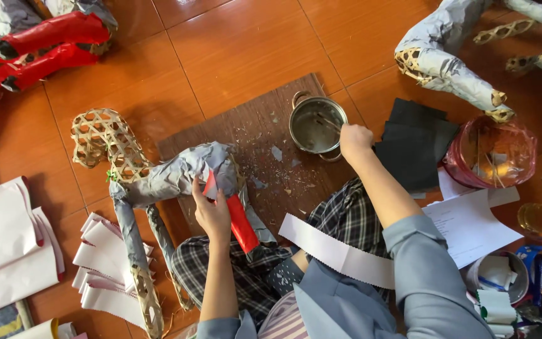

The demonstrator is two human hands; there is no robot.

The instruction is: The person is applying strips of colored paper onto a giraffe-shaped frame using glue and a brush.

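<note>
A woven bamboo animal frame (105,141) partly covered in grey paper lies across my lap and a brown board (265,135). My left hand (211,210) presses a red paper strip (239,220) onto the frame's grey-papered body (183,172). My right hand (354,141) reaches into a small metal pot (312,129) on the board and grips a thin stick or brush handle (329,120) in it. A white paper strip with a zigzag edge (337,251) rests on my right thigh.
Black paper sheets (415,141) lie right of the pot, beside a red plastic bag (490,154). Stacked white paper strips (105,270) and large white sheets (7,245) lie left. Red-covered figures (39,44) sit top left, a grey-papered one (446,56) top right. Tape rolls and a bowl (503,279) lie bottom right.
</note>
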